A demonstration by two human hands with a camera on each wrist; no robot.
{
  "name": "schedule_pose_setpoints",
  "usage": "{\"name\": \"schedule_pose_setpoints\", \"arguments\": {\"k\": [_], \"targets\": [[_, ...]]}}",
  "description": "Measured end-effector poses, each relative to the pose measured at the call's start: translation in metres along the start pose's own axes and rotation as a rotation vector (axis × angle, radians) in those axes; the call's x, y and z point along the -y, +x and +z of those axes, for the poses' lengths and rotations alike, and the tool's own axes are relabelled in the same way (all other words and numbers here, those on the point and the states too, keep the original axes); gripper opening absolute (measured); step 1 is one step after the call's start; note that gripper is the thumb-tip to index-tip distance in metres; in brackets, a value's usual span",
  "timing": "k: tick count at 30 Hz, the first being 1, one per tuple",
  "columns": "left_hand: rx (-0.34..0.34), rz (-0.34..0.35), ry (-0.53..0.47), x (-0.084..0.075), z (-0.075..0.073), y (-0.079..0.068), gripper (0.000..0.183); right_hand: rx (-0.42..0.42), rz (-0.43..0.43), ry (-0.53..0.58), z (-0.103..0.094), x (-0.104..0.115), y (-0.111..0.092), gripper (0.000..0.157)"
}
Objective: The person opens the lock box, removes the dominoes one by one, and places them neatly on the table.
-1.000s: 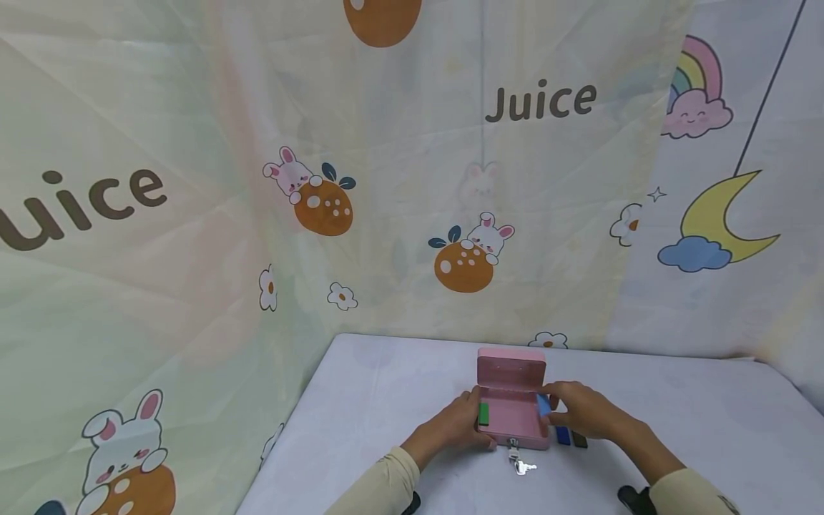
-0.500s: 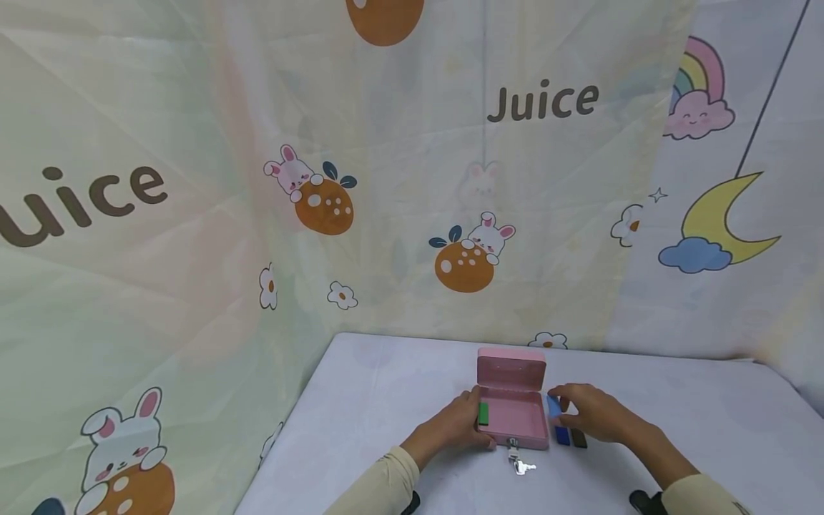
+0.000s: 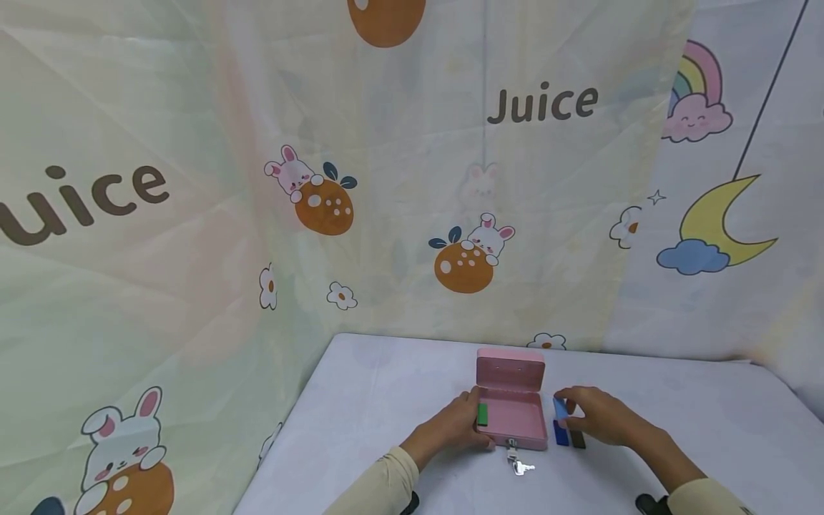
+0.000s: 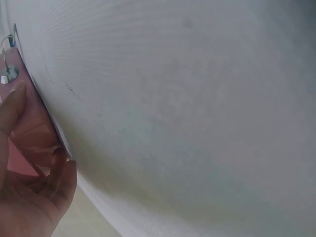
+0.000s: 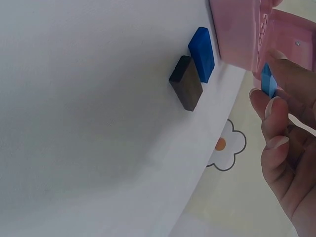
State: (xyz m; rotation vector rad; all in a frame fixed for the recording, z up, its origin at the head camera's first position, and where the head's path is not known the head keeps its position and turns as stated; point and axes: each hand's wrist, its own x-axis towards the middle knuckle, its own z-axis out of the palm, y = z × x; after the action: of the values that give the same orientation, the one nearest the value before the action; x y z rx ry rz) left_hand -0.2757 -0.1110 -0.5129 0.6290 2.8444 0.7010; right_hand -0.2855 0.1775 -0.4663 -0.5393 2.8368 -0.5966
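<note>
A pink metal box [image 3: 518, 418] stands on the table with its lid raised. Its left side is gripped by my left hand [image 3: 453, 423], thumb at the front face. Inside the box, against the left wall, sits a green block [image 3: 483, 414]. My right hand [image 3: 601, 416] pinches a light blue block [image 5: 268, 81] between thumb and fingers, just right of the box. Below that hand, a dark blue block [image 3: 561, 433] and a dark brown block [image 3: 578, 438] lie side by side on the table. A lock with keys [image 3: 520, 466] hangs from the box front.
The white-covered table [image 3: 399, 372] ends at a printed cloth backdrop [image 3: 386, 179] behind and to the left. In the left wrist view, the box front and lock [image 4: 9, 74] show at the left edge.
My right hand has carried the light blue block rightward, from over the box's right edge to above the two blocks beside it. The left hand has stayed on the box.
</note>
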Motion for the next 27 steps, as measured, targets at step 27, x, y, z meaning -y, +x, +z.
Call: {"name": "schedule_pose_setpoints", "arguments": {"k": [27], "targets": [[0.002,0.0,-0.001,0.002,0.002,0.001,0.103,0.035,0.046,0.043,-0.003,-0.027,-0.014,0.049]]}}
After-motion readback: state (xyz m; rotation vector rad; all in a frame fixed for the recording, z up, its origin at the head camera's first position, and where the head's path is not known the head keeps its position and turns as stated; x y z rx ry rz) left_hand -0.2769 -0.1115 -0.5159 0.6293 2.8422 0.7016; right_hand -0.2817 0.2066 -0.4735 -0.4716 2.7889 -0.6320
